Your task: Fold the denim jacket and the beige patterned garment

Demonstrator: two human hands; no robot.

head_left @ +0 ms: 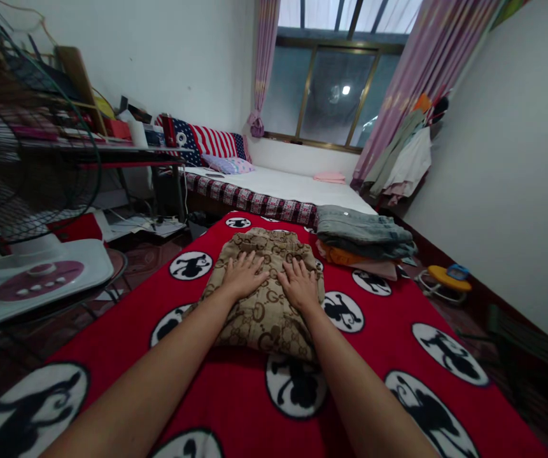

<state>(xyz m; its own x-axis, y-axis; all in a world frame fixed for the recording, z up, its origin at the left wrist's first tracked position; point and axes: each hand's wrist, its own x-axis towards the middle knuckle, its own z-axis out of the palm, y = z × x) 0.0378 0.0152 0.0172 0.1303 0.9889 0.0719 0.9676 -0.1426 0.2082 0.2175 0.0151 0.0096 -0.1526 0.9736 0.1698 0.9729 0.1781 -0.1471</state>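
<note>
A folded tan and brown patterned garment (pixel 264 312) lies on the red cloth (pixel 235 401), which is printed with black figures in white circles. My left hand (pixel 244 275) rests flat on the garment's left half, fingers spread. On its right half lies my right hand (pixel 299 284), palm down, the fingers also apart. Neither hand grips the cloth. Just beyond the garment, to the right, sits a stack of folded clothes (pixel 364 230), with grey-blue denim on top and orange and pale pieces below.
At the left stands a fan (pixel 39 280) with a wire guard, near a cluttered desk (pixel 168 152). A white-topped bed (pixel 278 181) lies beyond the red surface, under a window. Clothes (pixel 412 156) hang at the right wall, above a small yellow stool (pixel 445 278).
</note>
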